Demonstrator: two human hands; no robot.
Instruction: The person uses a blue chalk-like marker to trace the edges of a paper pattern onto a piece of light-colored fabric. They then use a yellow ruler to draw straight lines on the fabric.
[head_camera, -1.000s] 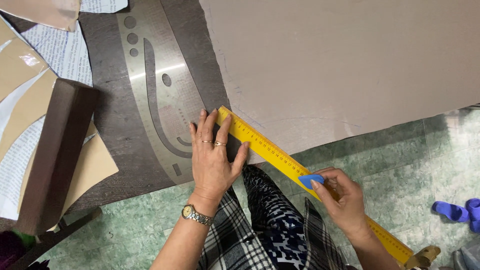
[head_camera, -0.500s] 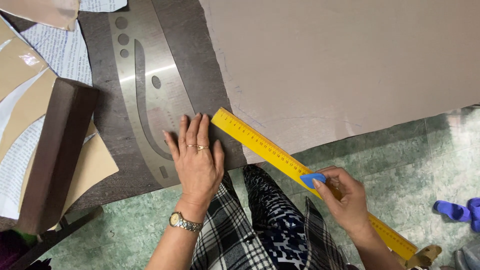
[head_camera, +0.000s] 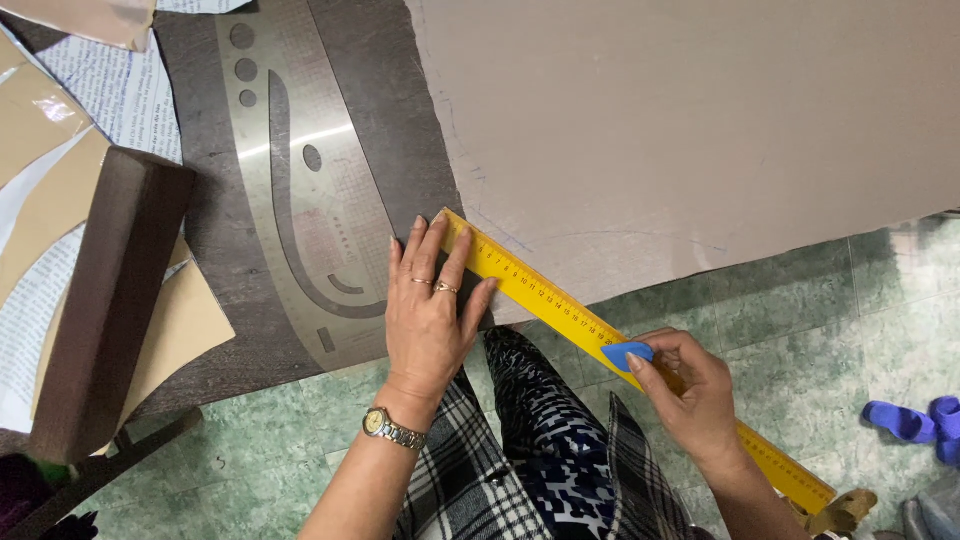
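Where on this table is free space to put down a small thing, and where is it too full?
Bare dark tabletop runs between the clear curve ruler and the beige fabric. The fabric's middle is also bare. It is crowded at the near edge, where the left hand presses the yellow ruler, and at far left among paper patterns.

Bare beige cloth (head_camera: 700, 130) lies open above the yellow ruler (head_camera: 560, 305), while the left hand (head_camera: 430, 310) pins the ruler's upper end beside the metal curve template (head_camera: 300, 190), the right hand (head_camera: 690, 395) covers its middle, and a brown box (head_camera: 110, 300) crowds the table's left side
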